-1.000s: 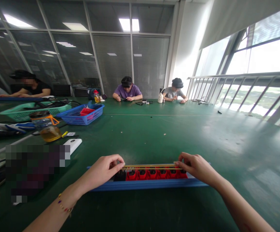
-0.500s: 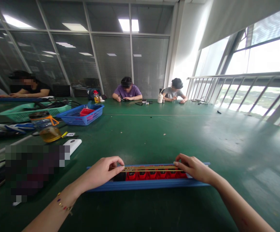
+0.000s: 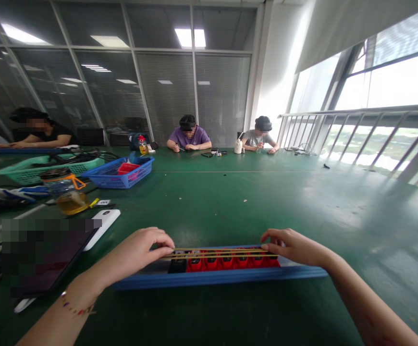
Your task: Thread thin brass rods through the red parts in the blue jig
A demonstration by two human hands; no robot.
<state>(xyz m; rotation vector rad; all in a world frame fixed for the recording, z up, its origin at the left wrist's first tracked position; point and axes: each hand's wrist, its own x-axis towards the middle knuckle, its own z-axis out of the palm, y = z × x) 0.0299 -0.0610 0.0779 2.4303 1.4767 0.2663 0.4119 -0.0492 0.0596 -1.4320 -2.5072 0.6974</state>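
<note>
Thin yellow strands [image 3: 219, 256] span the blue tray [image 3: 219, 277] on the counter [image 3: 194, 221], their ends pinched in the fingers of left hand [image 3: 137, 250] and right hand [image 3: 295, 249]. Matched height and even, light tension would suit them.

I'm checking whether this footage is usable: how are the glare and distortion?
Head view: the window is blown out nearly white; pale glare washes the right side of the green table; the railing leans in wide-angle stretch; the thin rods look slightly soft.
</note>
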